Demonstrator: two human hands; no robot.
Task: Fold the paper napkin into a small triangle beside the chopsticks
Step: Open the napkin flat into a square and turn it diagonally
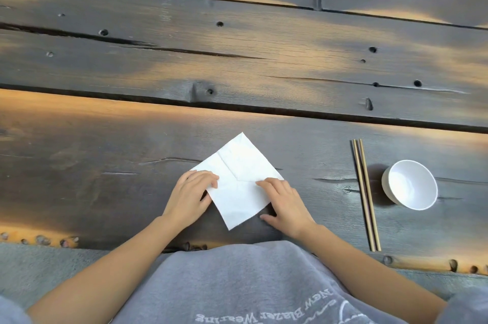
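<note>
A white paper napkin [239,168] lies on the dark wooden table [132,152], turned like a diamond with a folded flap on its upper part. My left hand [191,193] rests on the napkin's left corner, fingers pressing it flat. My right hand [284,202] presses the napkin's right corner, thumb on the table beside the lower edge. A pair of wooden chopsticks [365,191] lies lengthwise well to the right of the napkin, apart from both hands.
A white bowl [409,185], with nothing in it, stands just right of the chopsticks. The table's near edge [422,264] runs just below the hands, with my grey shirt [237,284] against it. Wide plank gaps cross the tabletop farther away.
</note>
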